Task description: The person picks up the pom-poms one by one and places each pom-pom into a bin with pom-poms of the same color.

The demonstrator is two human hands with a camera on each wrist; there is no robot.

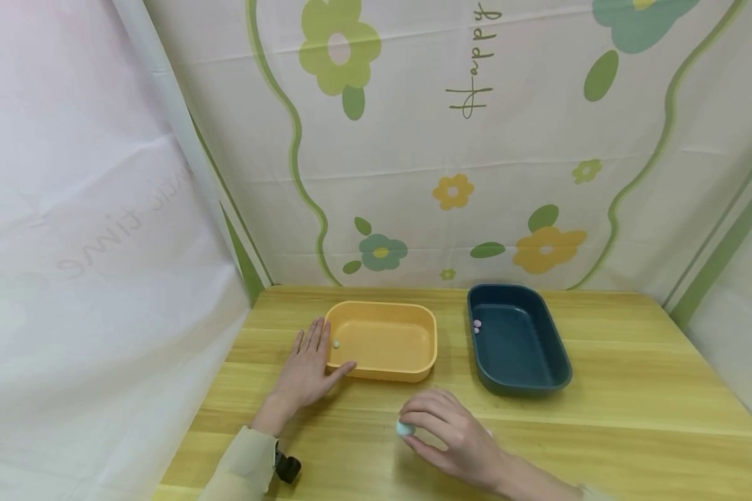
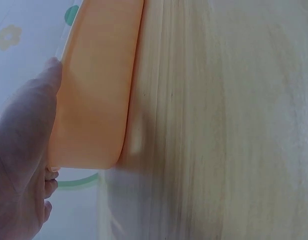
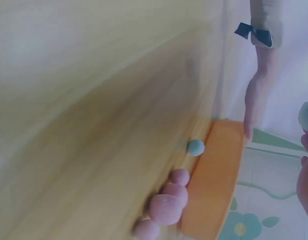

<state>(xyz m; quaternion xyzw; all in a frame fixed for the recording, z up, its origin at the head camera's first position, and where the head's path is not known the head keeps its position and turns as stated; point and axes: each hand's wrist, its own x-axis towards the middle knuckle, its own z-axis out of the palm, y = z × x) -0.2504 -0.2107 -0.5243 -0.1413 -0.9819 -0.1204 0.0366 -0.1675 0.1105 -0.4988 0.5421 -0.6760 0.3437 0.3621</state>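
My left hand [image 1: 303,372] rests against the left end of a yellow tray [image 1: 382,374], fingers straight along the side and thumb at the front rim. The left wrist view shows that hand [image 2: 21,145] beside the tray's outer wall [image 2: 94,95]. A tiny pale ball [image 1: 336,345] lies inside the tray. Over the table in front of it, my right hand [image 1: 454,435] pinches a light blue ball [image 1: 404,428] between thumb and fingers. The same ball [image 3: 306,116] shows at the right edge of the right wrist view.
A dark blue tray [image 1: 517,348] stands to the right, with small pink balls [image 1: 477,325] at its left wall. On the table, the right wrist view shows several pink balls [image 3: 165,209] and a small blue-green ball [image 3: 195,147]. A printed cloth [image 1: 401,146] hangs behind.
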